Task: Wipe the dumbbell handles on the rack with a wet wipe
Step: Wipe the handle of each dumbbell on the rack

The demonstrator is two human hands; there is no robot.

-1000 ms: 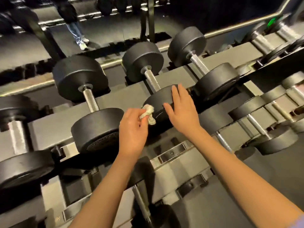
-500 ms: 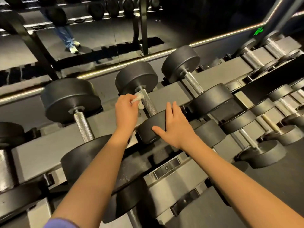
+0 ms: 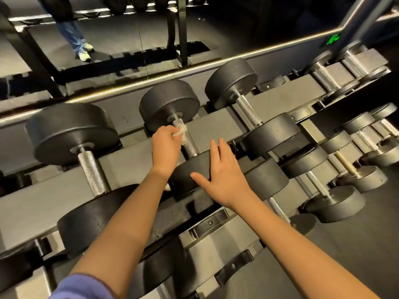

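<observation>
A black dumbbell with a knurled steel handle [image 3: 190, 144] lies on the top shelf of the grey rack [image 3: 121, 167], in the middle of the view. My left hand [image 3: 165, 148] pinches a crumpled white wet wipe [image 3: 181, 131] and holds it against the upper part of that handle, just below the far weight head [image 3: 169, 104]. My right hand [image 3: 224, 178] lies flat with straight fingers on the near weight head [image 3: 190, 173] of the same dumbbell.
A larger dumbbell [image 3: 91, 171] sits to the left and another [image 3: 248, 110] to the right on the same shelf. Several smaller dumbbells [image 3: 336, 197] fill the lower shelves at right. A mirror behind the rack reflects a person's legs [image 3: 75, 37].
My left hand carried the wipe from near the front weight head up onto the handle. My right hand stayed on the front head. The camera moved closer.
</observation>
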